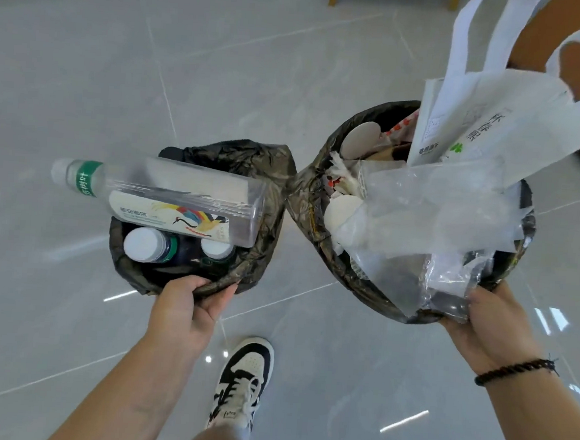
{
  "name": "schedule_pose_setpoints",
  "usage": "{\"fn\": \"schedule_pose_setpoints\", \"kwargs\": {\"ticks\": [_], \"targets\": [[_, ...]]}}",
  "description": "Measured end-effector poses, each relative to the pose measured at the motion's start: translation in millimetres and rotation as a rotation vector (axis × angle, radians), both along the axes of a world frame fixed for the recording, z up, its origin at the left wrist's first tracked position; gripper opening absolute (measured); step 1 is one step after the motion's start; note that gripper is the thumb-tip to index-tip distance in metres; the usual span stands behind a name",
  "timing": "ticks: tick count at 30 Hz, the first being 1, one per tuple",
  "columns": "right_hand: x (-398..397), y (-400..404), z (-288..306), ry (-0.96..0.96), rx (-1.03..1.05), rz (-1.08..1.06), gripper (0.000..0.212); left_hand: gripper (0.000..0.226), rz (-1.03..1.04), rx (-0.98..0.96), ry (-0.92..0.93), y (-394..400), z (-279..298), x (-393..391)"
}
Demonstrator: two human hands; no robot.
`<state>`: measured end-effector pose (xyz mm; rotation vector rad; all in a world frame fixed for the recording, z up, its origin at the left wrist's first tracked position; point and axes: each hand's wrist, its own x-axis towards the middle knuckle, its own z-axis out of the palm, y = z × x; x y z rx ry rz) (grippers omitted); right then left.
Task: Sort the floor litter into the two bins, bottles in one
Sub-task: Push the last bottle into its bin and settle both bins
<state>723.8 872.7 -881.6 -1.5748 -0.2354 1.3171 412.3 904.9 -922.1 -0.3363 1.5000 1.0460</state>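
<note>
1. Head view: your left hand (187, 298) grips the near rim of the smaller bin (266, 190), fingers curled over its black liner; this bin is your landmark.
2. A clear square bottle (180, 198) with a green neck band and a bird-printed label lies across the bin's mouth, its white cap poking out past the left rim; beneath it, inside, two white-capped bottles (144, 244) stand upright.
3. Just right of that bin, liners touching, is the larger bin (320, 201); your right hand (487, 323), wearing a dark braided bracelet (515, 371), clasps its near rim, fingers pinching crumpled clear plastic (433, 212) against the liner.
4. That larger bin is heaped with paper discs (357, 138), wrappers and a white non-woven tote bag (487, 123) sticking up above the rim, handles looping up to the far right.
5. Nearer you than the smaller bin, a black-and-white sneaker (245, 378) rests on the glossy grey tile floor (86, 68).
</note>
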Motion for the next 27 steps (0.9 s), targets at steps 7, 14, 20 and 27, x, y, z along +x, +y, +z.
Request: {"fn": "schedule_pose_setpoints", "kwargs": {"ticks": [7,14,20,27], "targets": [[-44.2,30.6,116.9,0.061,0.020,0.065,0.046,0.044,0.052,0.086,0.084,1.1,120.3,-60.8],[-108.1,77.1,227.8,0.168,-0.031,0.065,0.046,0.045,0.043,0.101,0.125,44.8,250.2,-129.3],[-154.8,110.5,295.7,0.151,-0.060,0.070,0.051,0.048,-0.007,0.094,0.144,75.8,329.7,-184.7],[-191.9,189.2,316.3,0.144,0.010,0.113,0.053,0.049,-0.007,0.106,0.120,136.8,359.9,-219.6]]}}
